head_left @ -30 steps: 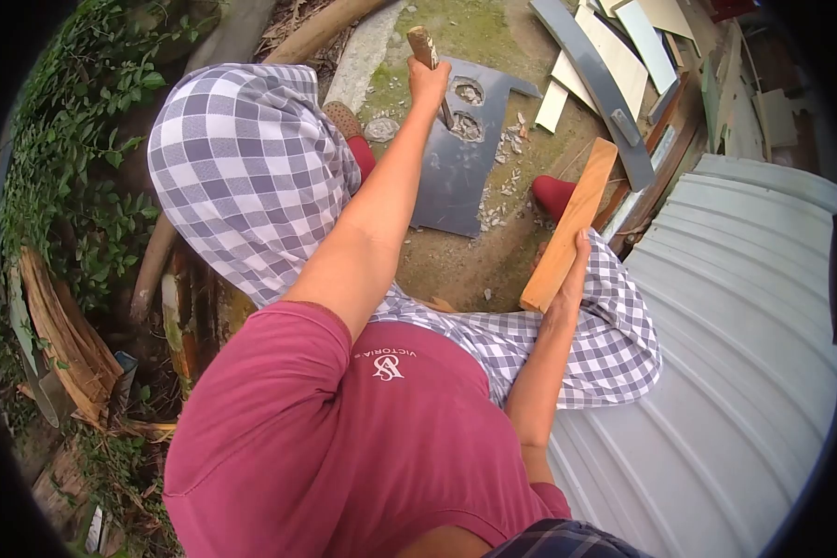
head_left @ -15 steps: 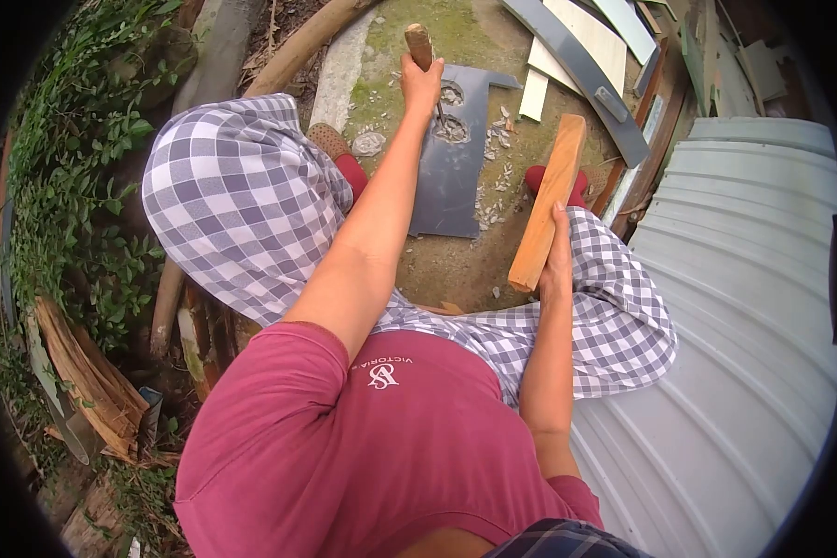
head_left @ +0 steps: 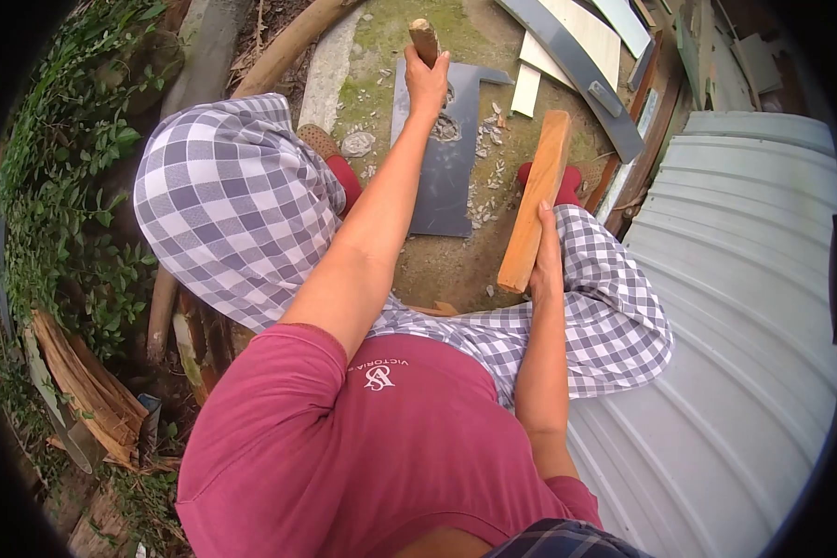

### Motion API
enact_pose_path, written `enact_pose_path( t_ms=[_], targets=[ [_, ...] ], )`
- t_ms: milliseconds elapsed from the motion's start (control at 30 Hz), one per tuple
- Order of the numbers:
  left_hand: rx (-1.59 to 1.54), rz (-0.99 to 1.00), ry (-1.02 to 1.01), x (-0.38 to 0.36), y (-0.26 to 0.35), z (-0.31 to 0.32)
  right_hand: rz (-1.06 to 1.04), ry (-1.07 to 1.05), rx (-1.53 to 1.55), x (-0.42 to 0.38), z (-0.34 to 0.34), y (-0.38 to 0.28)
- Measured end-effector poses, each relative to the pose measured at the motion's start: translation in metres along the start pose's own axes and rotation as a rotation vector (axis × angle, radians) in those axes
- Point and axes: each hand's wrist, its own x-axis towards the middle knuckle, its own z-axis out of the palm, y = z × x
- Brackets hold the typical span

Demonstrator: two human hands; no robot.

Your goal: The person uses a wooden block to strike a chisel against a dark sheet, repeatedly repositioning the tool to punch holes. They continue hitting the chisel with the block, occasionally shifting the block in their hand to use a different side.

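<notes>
My left hand is wrapped round the wooden handle of a tool, whose lower part is mostly hidden behind the hand. It stands over a dark grey panel lying on the ground. Rough-edged, chipped openings show in the panel beside and below that hand. My right hand grips the lower part of a long squared wooden block, held at a slant right of the panel, with the thumb along its side.
Pale chips are scattered beside the panel. A curved grey strip and white boards lie at the upper right. Corrugated metal sheeting covers the right side. Logs and leafy plants are on the left.
The view has shifted slightly, so most things sit a little further left. My left hand and the tool handle have tilted and moved slightly relative to the panel, now covering more of the upper opening.
</notes>
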Motion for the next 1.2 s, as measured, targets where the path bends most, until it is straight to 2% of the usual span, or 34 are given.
enact_pose_path(
  t_ms=[767, 1000, 1067, 1133, 1200],
  targets=[
    [0.000, -0.020, 0.075, 0.004, -0.003, 0.007, -0.001, -0.051, -0.143, -0.001, 0.005, -0.001],
    [0.115, 0.001, 0.103, 0.000, -0.003, 0.011, -0.003, -0.042, -0.174, -0.005, 0.007, -0.001],
    [0.165, 0.038, 0.149, -0.001, 0.005, 0.018, -0.113, -0.018, -0.325, -0.008, 0.007, -0.003],
    [0.184, 0.007, 0.034, -0.004, 0.003, 0.024, -0.137, -0.053, -0.392, -0.015, 0.011, -0.016],
    [0.146, 0.037, 0.034, -0.008, -0.001, 0.034, -0.165, -0.067, -0.452, -0.023, 0.019, -0.038]
  ],
)
